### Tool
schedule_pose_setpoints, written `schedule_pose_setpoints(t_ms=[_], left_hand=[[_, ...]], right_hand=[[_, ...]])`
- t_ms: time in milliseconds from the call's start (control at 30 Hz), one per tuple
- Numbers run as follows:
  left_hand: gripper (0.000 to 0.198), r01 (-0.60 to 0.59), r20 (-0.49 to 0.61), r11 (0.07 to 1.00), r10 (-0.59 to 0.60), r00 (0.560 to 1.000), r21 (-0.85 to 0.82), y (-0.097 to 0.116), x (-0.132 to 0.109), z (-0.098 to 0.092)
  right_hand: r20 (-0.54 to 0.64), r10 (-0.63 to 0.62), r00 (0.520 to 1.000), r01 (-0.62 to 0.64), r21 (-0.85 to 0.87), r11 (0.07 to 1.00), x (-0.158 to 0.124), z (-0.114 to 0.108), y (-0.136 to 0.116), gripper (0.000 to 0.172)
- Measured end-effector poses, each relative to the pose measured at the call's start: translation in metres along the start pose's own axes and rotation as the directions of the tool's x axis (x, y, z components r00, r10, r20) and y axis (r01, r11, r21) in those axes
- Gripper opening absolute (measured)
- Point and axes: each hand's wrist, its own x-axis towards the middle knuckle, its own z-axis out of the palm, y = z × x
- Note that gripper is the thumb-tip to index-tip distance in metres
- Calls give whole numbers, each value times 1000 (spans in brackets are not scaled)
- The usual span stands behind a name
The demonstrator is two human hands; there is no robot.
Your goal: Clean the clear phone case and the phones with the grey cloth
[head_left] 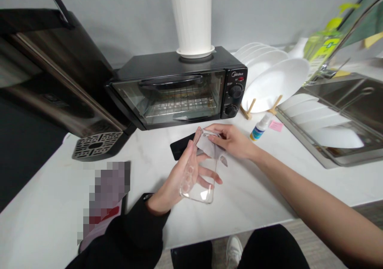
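Note:
A clear phone case with round camera holes is in my left hand, held by its edges with my fingers showing through it. My right hand pinches a light grey cloth against the upper end of the case. Part of the cloth hangs down beside the case. Behind my hands, a black phone lies on the white counter, partly covered from view by my fingers. A small spray bottle with a blue and yellow label stands right of my right hand.
A black toaster oven stands at the back, with a white pot on top. At left is a dark machine with a drip tray. White plates, a pink note and a sink are at right.

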Motion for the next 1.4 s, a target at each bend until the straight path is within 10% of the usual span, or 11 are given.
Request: schedule_pose_setpoints(t_ms=[167,367,600,767,1000,1200,1400], left_hand=[[75,52,50,999,-52,997,-10,-2,0,0],[78,0,-32,1000,1,999,24,-1,0,1],[87,-89,-50,993,93,994,77,3,-2,1],[108,-364,-125,808,466,876,463,0,-5,7],[109,-339,-176,592,644,744,731,-12,-3,10],[128,-327,-65,344,771,634,880,-17,4,0],[98,-352,-171,462,769,616,814,-11,-1,5]], right_hand=[[-152,18,988,-50,-204,978,1,-1,-3,55],[77,-7,997,0,91,996,2,-2,-7,38],[-229,68,971,-106,-159,982,3,0,4,57],[-81,240,967,-208,290,934,8,0,12,57],[-90,86,992,-97,-128,987,-1,12,5,57],[-80,166,983,-161,60,985,1,18,5,35],[25,155,988,-156,55,986,-3,26,-3,38]])
